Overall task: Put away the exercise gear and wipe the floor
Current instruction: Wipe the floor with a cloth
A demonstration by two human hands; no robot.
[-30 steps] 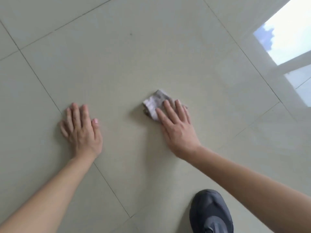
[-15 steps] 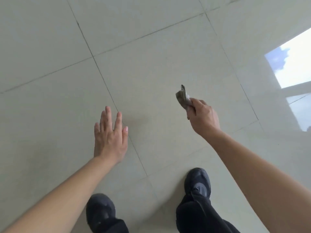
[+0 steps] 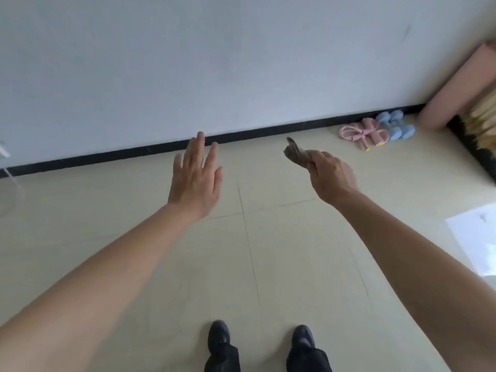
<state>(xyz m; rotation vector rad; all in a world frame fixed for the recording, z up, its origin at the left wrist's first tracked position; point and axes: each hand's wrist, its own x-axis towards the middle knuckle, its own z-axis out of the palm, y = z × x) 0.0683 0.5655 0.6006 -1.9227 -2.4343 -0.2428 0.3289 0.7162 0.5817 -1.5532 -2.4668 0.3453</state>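
My right hand (image 3: pixel 331 177) grips a small grey crumpled cloth (image 3: pixel 296 154) and holds it in the air well above the floor. My left hand (image 3: pixel 197 178) is stretched forward with straight, spread fingers and holds nothing. The pale tiled floor (image 3: pixel 268 251) lies below both arms. By the wall at the far right lie the exercise things: blue dumbbells (image 3: pixel 396 126), pink dumbbells (image 3: pixel 371 130) and a pink cord (image 3: pixel 350 132). A rolled pink mat (image 3: pixel 456 84) leans in the corner beside them.
A white wall with a black skirting board (image 3: pixel 134 153) runs across the view. My two dark shoes (image 3: pixel 220 335) stand at the bottom edge. A dark mat with a straw-coloured thing (image 3: pixel 480 132) sits at the far right. A bright window reflection (image 3: pixel 475 240) shines on the floor.
I have risen from the floor and the view has lifted to the wall. My right hand took the cloth off the tile and raised it. My left hand left the floor.
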